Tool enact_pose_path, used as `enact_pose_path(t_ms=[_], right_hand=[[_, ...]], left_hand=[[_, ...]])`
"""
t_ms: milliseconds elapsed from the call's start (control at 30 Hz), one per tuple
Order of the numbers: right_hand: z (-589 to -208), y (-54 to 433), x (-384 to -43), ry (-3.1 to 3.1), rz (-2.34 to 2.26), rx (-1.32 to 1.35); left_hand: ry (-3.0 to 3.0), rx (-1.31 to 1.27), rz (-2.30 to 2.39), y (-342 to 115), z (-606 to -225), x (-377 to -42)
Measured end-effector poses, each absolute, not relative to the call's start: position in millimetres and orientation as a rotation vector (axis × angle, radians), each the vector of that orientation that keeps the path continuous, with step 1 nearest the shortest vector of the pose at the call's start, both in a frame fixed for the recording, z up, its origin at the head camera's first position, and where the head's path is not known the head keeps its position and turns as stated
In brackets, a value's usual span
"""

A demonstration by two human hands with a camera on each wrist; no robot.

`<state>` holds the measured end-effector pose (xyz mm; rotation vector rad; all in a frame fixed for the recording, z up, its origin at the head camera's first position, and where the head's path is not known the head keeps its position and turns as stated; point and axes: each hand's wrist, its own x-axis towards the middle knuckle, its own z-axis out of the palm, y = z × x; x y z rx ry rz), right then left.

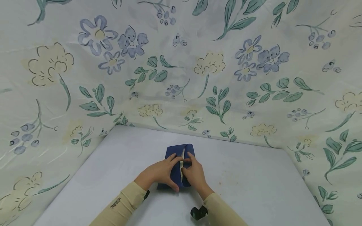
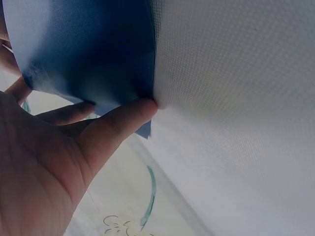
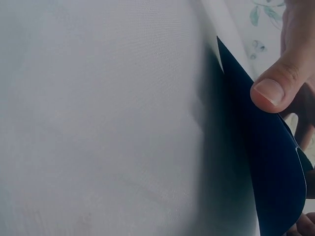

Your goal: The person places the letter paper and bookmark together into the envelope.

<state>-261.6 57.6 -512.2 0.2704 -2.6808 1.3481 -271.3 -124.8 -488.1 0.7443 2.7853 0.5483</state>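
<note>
A dark blue folded paper envelope (image 1: 176, 149) lies on the white table, its flap partly lifted along a gap that shows a pale inside. My left hand (image 1: 161, 171) rests over its left part, thumb spread toward the near edge and fingertips at the gap. In the left wrist view, the left thumb (image 2: 123, 123) touches the blue paper's edge, fairly straight. On the other side my right hand (image 1: 195, 172) pinches the flap. The right wrist view shows its thumb (image 3: 275, 91) on the flap (image 3: 266, 157), with fingers behind, partly hidden.
The white tabletop (image 1: 249, 179) spreads around the envelope. Behind and beside it hangs a flower-patterned cloth (image 1: 181, 78). A black device (image 1: 199, 213) sits by the right wrist, and another (image 1: 146, 195) is partly hidden by the left wrist.
</note>
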Motion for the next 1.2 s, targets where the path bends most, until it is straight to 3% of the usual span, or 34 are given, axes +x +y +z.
enact_pose_path(t_ms=[1200], right_hand=[[-519, 79, -266, -2.596, 1.402, 0.073]], left_hand=[[2.824, 0.62, 0.234, -117, -485, -265]])
